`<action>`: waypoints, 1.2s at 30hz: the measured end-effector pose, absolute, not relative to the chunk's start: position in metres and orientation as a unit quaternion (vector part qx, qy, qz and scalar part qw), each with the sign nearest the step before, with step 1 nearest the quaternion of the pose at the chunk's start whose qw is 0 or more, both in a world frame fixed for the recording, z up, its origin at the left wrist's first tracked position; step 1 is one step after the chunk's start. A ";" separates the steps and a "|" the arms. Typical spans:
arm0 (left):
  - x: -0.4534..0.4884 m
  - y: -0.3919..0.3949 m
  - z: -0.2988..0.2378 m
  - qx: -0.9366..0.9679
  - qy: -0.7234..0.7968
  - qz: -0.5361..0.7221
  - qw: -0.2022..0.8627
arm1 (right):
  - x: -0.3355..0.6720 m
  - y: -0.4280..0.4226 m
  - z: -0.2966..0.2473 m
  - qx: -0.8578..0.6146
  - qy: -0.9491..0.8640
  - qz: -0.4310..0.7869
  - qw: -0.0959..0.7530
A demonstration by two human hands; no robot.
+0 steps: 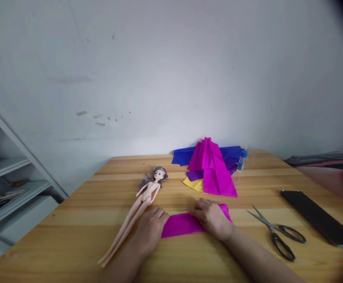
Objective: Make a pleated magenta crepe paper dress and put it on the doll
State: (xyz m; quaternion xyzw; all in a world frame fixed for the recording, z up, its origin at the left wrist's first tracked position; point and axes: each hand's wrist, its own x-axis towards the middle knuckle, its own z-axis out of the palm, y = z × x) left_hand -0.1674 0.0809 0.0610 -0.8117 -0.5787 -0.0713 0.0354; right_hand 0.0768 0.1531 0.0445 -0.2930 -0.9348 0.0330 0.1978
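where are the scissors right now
In the head view, the scissors lie open on the right side of the wooden table, between the right hand and a flat black object.

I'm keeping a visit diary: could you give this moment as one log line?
left hand: on magenta strip; right hand: on same strip; doll: lying left; scissors: right, blades apart

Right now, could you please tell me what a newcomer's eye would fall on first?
The pleated magenta piece jumps out first, at the far side of the table. Next comes the magenta strip between the left hand and right hand, then the pale doll lying to its left.
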 end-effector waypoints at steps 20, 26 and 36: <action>-0.176 0.077 0.052 -0.840 -0.529 -0.028 0.118 | 0.077 0.153 0.040 -0.281 -0.939 0.009 0.199; -0.172 0.069 0.065 -0.825 -0.533 0.083 0.165 | 0.076 0.150 0.040 -0.281 -0.944 -0.027 0.173; -0.177 0.056 0.055 -0.777 -0.602 -0.010 0.186 | 0.073 0.145 0.048 -0.282 -0.948 -0.038 0.144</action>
